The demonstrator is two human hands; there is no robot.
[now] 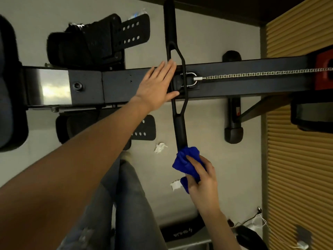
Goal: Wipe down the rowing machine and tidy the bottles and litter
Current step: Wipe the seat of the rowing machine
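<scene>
The rowing machine's dark rail (234,83) crosses the view from left to right. Its black pull handle (175,109) lies across the rail, joined to a metal chain (261,74). My left hand (156,85) lies flat with straight fingers on the middle of the handle at the rail. My right hand (201,175) grips a bunched blue cloth (187,161) wrapped around the near end of the handle. Two crumpled white bits of litter (159,147) (175,185) lie on the floor beside the handle's near end.
Black footrests (100,38) (144,128) flank the rail, with a crumpled clear wrapper (137,14) on the far one. The seat (7,83) is at the left edge. A ribbed tan wall panel (297,159) fills the right. My legs in jeans (126,204) stand below. Cables (259,219) lie at the bottom right.
</scene>
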